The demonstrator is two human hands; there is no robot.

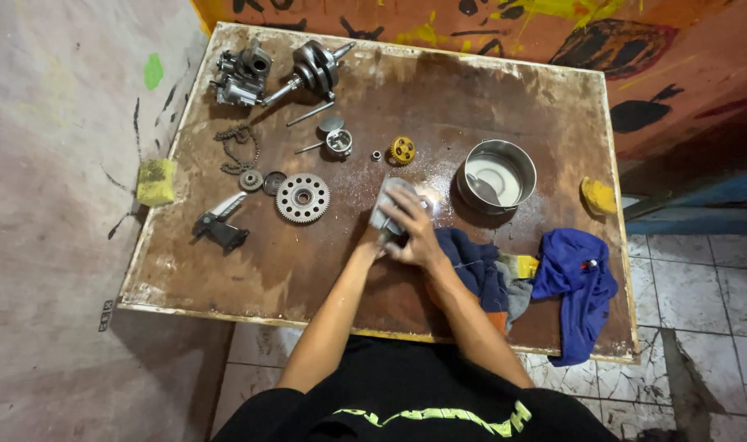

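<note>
While my right hand [414, 225] and left hand [379, 237] clench the grey metal part [387, 203], fingers should grip firmly, wiping toward twelve o'clock.

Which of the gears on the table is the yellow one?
The small gear just left of the metal bowl. It is yellow; the large toothed gear and small ones beside it are grey metal.

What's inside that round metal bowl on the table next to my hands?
The metal bowl holds what looks like a pale liquid, with a dark shape near its left wall. What that shape is cannot be told, and the bowl's near wall hides part of the inside.
</note>
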